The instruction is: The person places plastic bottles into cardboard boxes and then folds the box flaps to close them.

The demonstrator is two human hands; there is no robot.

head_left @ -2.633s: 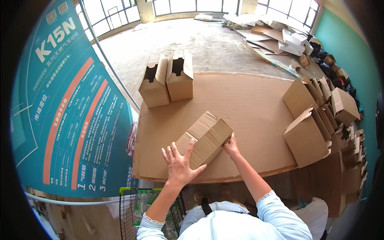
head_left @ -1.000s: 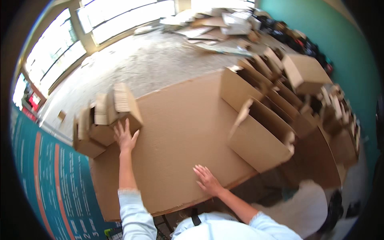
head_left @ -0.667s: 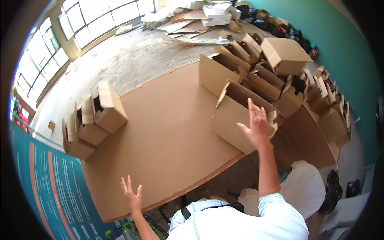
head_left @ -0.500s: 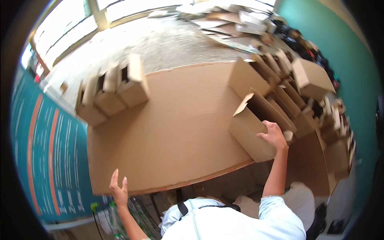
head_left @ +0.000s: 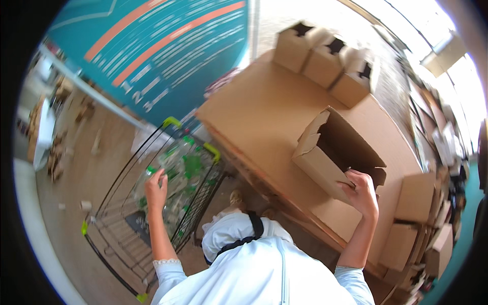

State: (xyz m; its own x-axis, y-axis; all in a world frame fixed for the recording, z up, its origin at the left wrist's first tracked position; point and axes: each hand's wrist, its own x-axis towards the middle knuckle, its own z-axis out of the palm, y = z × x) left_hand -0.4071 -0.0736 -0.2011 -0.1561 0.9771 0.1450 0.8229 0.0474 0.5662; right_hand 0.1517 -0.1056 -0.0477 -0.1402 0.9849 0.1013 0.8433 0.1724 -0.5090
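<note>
My right hand [head_left: 362, 193] grips the near edge of an open-topped cardboard box [head_left: 321, 165], thumb outside and fingers over the rim. The box stands on a table topped with a flat cardboard sheet [head_left: 254, 119], and its dark inside shows no contents. Off to the left, my left hand [head_left: 156, 192] is over a wire shopping cart [head_left: 114, 211] with green corner pieces. Its fingers are loosely bent and look apart, with nothing visible in them. Beside and below that hand lie clear plastic bottles with green caps and labels [head_left: 192, 163], piled in the cart.
Three similar boxes [head_left: 323, 63] stand in a row at the table's far edge. More cardboard boxes [head_left: 414, 198] crowd the right side. A teal printed panel [head_left: 168, 56] rises behind the cart. Cardboard scraps lie on the floor at far left.
The view has swung left, bringing the cart of bottles into sight. My right hand has brought the box away from the right-hand group onto the table; my left hand is now over the cart.
</note>
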